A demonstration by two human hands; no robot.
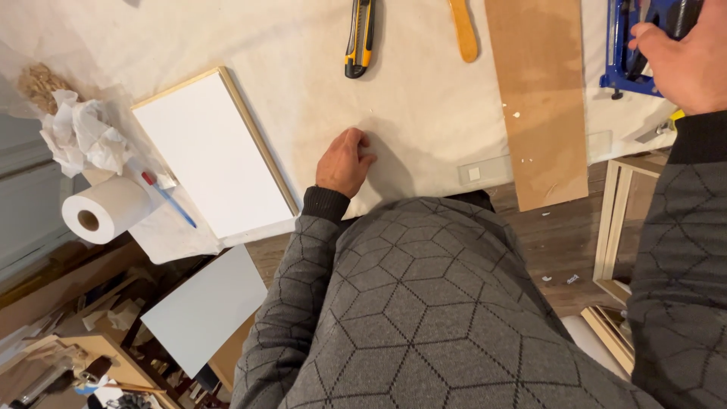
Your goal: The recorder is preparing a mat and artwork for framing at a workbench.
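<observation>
My left hand (pixel 344 161) rests knuckles-down on the white cloth-covered table (pixel 424 106), its fingers curled in with nothing visible inside them. A white canvas with a pale wooden frame (pixel 212 151) lies to its left. My right hand (pixel 681 57) is at the top right, closed over a blue and black tool (pixel 625 53) that lies on the table. A yellow and black utility knife (pixel 360 36) lies beyond the left hand. My grey patterned sweater fills the lower middle of the view.
A long brown board (pixel 541 98) lies between the hands, a wooden stick (pixel 463 29) beside it. At left are a paper roll (pixel 106 208), crumpled tissue (pixel 79 136) and a blue pen (pixel 168 198). Wooden frames (pixel 617 227) lean at the right; a white panel (pixel 208 307) lies lower left.
</observation>
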